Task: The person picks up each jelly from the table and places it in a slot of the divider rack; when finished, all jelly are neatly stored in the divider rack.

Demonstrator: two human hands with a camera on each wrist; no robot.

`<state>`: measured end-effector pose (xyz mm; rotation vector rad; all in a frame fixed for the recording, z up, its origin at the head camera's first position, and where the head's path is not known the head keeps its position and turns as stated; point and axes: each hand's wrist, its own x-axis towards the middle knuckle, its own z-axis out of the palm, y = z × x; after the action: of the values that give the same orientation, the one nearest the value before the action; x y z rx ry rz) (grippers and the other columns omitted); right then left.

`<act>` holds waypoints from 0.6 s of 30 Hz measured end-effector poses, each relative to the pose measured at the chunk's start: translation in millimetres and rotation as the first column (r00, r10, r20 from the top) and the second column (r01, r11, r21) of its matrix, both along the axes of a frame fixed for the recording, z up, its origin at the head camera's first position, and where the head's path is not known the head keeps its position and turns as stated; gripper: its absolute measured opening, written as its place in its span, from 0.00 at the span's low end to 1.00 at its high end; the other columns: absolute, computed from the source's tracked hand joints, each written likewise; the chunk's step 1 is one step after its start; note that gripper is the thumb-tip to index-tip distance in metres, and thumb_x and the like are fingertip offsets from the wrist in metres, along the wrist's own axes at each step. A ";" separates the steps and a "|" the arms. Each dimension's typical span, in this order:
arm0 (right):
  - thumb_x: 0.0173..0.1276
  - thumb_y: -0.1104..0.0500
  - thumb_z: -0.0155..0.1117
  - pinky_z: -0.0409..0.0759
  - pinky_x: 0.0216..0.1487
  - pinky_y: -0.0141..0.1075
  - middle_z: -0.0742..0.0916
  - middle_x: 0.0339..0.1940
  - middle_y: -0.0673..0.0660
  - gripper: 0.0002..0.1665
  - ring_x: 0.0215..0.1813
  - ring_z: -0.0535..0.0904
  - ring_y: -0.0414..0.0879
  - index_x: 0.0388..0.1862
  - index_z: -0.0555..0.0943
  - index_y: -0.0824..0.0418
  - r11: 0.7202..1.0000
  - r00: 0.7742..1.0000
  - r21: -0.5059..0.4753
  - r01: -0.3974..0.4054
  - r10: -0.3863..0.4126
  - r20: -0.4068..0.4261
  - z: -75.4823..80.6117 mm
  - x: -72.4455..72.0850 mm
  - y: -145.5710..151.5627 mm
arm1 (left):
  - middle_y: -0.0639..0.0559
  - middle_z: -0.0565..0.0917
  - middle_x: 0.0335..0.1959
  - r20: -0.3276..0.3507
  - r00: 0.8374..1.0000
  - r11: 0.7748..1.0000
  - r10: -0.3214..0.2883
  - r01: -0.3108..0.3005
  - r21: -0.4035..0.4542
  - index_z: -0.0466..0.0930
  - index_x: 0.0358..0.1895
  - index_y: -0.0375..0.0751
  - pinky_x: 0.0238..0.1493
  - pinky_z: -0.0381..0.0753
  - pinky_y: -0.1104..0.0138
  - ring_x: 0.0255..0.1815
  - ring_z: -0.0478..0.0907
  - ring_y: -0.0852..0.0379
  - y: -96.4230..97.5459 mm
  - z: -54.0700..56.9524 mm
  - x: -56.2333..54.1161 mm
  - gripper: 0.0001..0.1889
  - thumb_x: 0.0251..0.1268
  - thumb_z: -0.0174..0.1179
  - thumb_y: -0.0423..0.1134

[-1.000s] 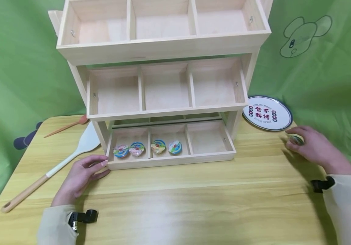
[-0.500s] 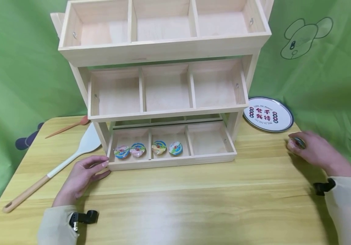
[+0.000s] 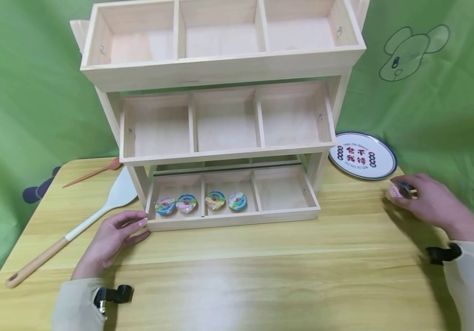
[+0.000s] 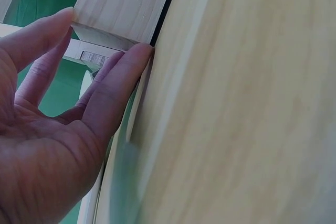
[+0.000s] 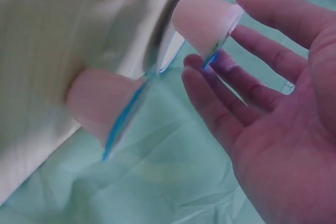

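A jelly cup (image 5: 205, 24) with a pink body is pinched at its lid edge by my right hand (image 3: 431, 202), tilted and just off the table. Another pink jelly cup (image 5: 102, 103) stands on the table beside the hand in the right wrist view; in the head view the hand hides it. My left hand (image 3: 110, 236) grips the front left corner of the bottom wooden tray (image 3: 237, 220), fingertips at its upper and lower edges. In that tray are jelly cups: two in the left compartment, including one pink-lidded cup (image 3: 186, 203), and two in the middle, including one blue-rimmed cup (image 3: 237, 201).
The tray belongs to a tiered wooden rack (image 3: 224, 71) with divided upper trays. A round plate (image 3: 363, 156) lies behind the right hand. At left lie a white spatula (image 3: 109, 195) with a wooden handle and a small orange spoon (image 3: 92, 172). Green cloth (image 3: 435, 105) hangs around the table.
The jelly cup in my right hand has tilted, so its pink side shows more and its lid less. The left hand keeps its hold on the tray corner.
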<state>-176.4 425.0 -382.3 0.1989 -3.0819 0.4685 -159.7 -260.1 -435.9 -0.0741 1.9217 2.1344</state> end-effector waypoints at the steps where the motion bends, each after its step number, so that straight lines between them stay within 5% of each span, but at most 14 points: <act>1: 0.69 0.53 0.66 0.73 0.45 0.70 0.74 0.50 0.79 0.28 0.48 0.71 0.75 0.58 0.74 0.72 1.000 1.000 -0.001 0.000 0.000 -0.007 0.7 0.7 -1.1 | 0.40 0.71 0.54 0.002 1.000 1.000 0.001 -0.001 0.002 0.79 0.52 0.27 0.58 0.80 0.54 0.51 0.79 0.54 0.0 -0.1 0.1 0.13 0.67 0.62 0.28; 12: 0.67 0.56 0.68 0.78 0.40 0.65 0.76 0.50 0.73 0.27 0.45 0.77 0.70 0.60 0.76 0.67 0.998 0.998 -0.012 -0.061 0.060 -0.035 5.4 10.5 -13.6 | 0.41 0.72 0.54 -0.002 1.000 1.000 -0.006 0.006 0.012 0.80 0.52 0.29 0.58 0.80 0.54 0.52 0.79 0.54 0.1 -2.0 -0.3 0.13 0.66 0.62 0.28; 18: 0.57 0.66 0.74 0.78 0.39 0.58 0.78 0.48 0.73 0.27 0.45 0.75 0.67 0.57 0.78 0.68 0.989 0.983 0.011 -0.150 0.151 -0.108 5.6 11.6 -26.3 | 0.42 0.72 0.53 -0.010 1.000 1.000 -0.001 0.002 0.026 0.80 0.51 0.28 0.58 0.80 0.54 0.52 0.79 0.55 -1.0 -2.7 -0.4 0.12 0.66 0.62 0.26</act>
<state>-164.8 398.7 -376.6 0.4445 -2.9742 0.4425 -160.0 -261.1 -438.6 -0.0567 1.8982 2.1627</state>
